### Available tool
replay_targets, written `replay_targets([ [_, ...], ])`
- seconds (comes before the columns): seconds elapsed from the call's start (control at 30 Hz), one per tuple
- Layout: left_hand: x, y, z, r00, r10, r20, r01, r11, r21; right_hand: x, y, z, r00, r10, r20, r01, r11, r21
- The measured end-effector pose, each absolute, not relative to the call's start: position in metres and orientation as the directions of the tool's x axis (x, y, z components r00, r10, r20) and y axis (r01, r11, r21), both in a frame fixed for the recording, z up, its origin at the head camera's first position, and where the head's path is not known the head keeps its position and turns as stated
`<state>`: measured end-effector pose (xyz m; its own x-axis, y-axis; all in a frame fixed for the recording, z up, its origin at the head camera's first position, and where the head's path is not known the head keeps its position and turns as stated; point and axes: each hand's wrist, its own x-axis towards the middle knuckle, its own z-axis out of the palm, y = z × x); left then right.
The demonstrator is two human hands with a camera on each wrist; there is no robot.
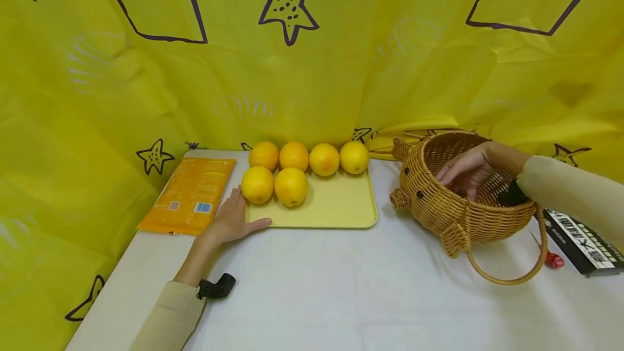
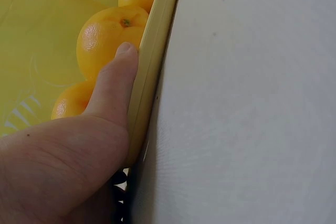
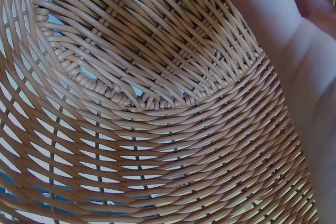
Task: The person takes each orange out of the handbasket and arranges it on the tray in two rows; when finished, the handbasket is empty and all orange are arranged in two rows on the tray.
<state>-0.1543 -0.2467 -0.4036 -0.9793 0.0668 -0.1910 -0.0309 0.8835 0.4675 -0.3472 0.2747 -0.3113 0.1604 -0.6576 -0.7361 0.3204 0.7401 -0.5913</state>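
Several oranges sit on a pale yellow tray, grouped toward its back and left. My left hand rests at the tray's front left corner, its thumb along the front rim and the fingers by the left side. In the left wrist view, the straight thumb lies along the tray's edge beside the oranges. On the right stands a wicker basket with an animal's snout, eyes and ears. My right hand reaches inside it, fingers pointing down, fingertips partly hidden by the rim. The right wrist view shows bare woven basket bottom beside the hand.
An orange packet lies left of the tray. The basket's handle hangs toward the front. To its right lie a black and white box and a small red item. A yellow patterned cloth hangs behind the table.
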Motion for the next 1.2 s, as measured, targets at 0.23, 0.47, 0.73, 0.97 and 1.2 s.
replay_targets([
  [0.23,-0.152,-0.246,-0.407,-0.976,0.067,-0.207,-0.038,0.883,0.467,-0.343,0.271,-0.32,0.206,-0.651,-0.731,0.323,0.75,-0.577],
  [0.47,-0.151,-0.246,-0.408,-0.976,0.06,-0.209,-0.045,0.885,0.463,-0.343,0.271,-0.324,0.245,-0.659,-0.711,0.315,0.748,-0.584],
  [0.73,-0.153,-0.247,-0.406,-0.978,0.069,-0.197,-0.031,0.887,0.461,-0.347,0.273,-0.323,0.207,-0.602,-0.771,0.259,0.794,-0.551],
  [0.97,-0.154,-0.247,-0.403,-0.978,0.07,-0.196,-0.028,0.889,0.458,-0.35,0.274,-0.32,0.169,-0.623,-0.764,0.226,0.779,-0.585],
  [1.2,-0.152,-0.245,-0.401,-0.978,0.071,-0.198,-0.029,0.887,0.462,-0.351,0.28,-0.32,-0.059,-0.677,-0.734,0.218,0.708,-0.671],
])
